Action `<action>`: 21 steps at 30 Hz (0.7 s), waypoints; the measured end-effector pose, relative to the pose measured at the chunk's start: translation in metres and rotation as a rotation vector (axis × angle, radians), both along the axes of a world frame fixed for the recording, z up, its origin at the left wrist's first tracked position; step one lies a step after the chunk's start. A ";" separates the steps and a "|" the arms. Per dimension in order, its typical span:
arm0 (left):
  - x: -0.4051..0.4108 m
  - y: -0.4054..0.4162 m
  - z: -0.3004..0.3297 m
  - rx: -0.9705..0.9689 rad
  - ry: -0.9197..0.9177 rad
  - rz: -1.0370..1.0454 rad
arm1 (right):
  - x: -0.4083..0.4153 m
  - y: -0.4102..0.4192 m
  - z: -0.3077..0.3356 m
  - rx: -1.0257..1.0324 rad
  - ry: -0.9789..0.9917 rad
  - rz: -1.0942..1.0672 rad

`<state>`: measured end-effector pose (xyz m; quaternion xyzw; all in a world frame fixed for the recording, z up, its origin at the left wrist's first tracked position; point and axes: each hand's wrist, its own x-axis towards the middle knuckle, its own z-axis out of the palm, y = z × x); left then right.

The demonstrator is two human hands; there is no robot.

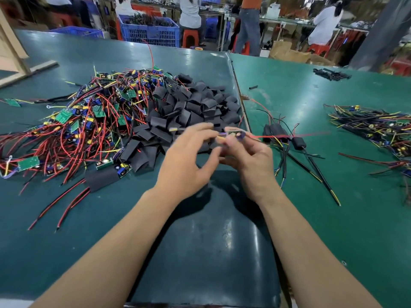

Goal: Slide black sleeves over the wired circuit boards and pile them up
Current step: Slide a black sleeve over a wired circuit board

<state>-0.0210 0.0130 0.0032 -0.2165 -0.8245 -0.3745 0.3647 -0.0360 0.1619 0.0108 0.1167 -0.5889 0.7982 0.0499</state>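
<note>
My right hand (249, 158) pinches a small wired circuit board (233, 134) above the table, its red wire trailing right. My left hand (189, 158) hovers beside it with curled fingers near the board's yellow-tipped wires; motion blur hides whether it holds anything. A heap of black sleeves (195, 112) lies just beyond my hands. Left of that spreads a big pile of bare wired boards (84, 121). A few sleeved boards (280, 134) lie to the right. One board half inside a sleeve (104, 176) rests at the left front.
The green table (333, 218) has a seam running from far centre toward me. Another bundle of wired boards (373, 130) sits at the far right, and loose black sleeves (331, 74) lie at the back right. Blue crates (151, 32) and standing people are beyond the table.
</note>
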 end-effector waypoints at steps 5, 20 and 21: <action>-0.012 -0.047 -0.003 -0.098 -0.237 0.697 | -0.006 0.016 0.013 -0.299 -0.185 -0.130; -0.018 -0.058 -0.002 0.131 -0.206 0.567 | -0.007 0.025 0.018 -0.476 -0.253 -0.111; -0.017 -0.056 -0.002 0.155 -0.174 0.518 | -0.007 0.026 0.018 -0.467 -0.252 -0.117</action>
